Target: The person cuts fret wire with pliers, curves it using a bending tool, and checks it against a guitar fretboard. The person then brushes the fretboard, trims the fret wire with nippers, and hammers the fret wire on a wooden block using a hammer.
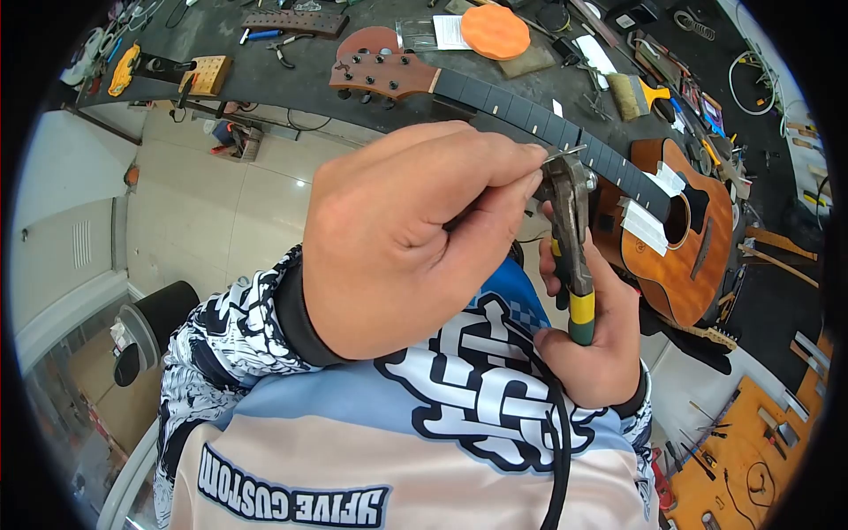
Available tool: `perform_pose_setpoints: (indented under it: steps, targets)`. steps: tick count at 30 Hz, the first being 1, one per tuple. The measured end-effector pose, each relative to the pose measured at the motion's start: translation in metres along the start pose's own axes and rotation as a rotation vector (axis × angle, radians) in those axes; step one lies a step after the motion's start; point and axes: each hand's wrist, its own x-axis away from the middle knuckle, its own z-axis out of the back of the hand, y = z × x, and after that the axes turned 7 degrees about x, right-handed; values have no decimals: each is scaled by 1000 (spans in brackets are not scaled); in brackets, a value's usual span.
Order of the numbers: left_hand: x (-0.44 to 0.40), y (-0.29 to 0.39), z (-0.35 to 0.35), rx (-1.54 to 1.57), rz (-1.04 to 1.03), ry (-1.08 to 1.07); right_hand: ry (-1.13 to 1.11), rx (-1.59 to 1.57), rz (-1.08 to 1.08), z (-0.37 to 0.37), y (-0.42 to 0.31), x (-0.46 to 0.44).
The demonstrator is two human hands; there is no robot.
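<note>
My left hand [415, 234] is raised in front of my chest, thumb and forefinger pinched on a short thin piece of metal wire [570, 151]. The wire sits at the jaws of cutting pliers [572, 208] with yellow and green handles. My right hand [601, 331] is wrapped round those handles, jaws upward. Whether the jaws bite the wire I cannot tell. Behind my hands lies an acoustic guitar on the bench, its brown body [698, 261] to the right, dark fretboard [503, 108] running left to the headstock [380, 74]. White tape [645, 227] is stuck beside the fretboard end.
On the dark workbench [309, 66] lie an orange round pad [495, 33], a brush [632, 95], small pliers [284, 51] and a wooden block [210, 75]. An orange tool board [733, 450] is at lower right. A black bin [163, 314] stands at left.
</note>
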Motion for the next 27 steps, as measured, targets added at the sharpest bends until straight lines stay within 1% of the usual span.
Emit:
perform_pose_setpoints:
  steps: [3, 5, 9, 11, 12, 14, 15, 19, 23, 27]
  targets:
    - [0, -1, 1, -21, -4, -28, 8, 3, 12, -1, 1, 0]
    - [0, -4, 0, -43, -74, -16, 20, -26, -21, -2, 1, 1]
    - [1, -2, 1, -39, -46, -26, 20, 35, -1, -4, 2, 3]
    - [0, -4, 0, -84, -109, -2, 198, -224, -70, -14, 12, 8]
    - [2, -1, -2, -84, -107, -1, 196, -223, -71, -13, 11, 9]
    - [4, 4, -5, 68, 140, 109, 221, -3, -67, -10, 8, 7]
    - [4, 4, -4, 68, 134, 108, 263, -46, -126, -11, 11, 5]
    - [5, 8, 0, 161, 209, 133, 291, -107, -189, -9, 19, 8]
    - [5, 13, 0, 248, 274, 133, 286, -108, -173, -10, 27, 11]
    - [4, 11, 2, 321, 271, 109, 277, -112, -201, -13, 30, 13]
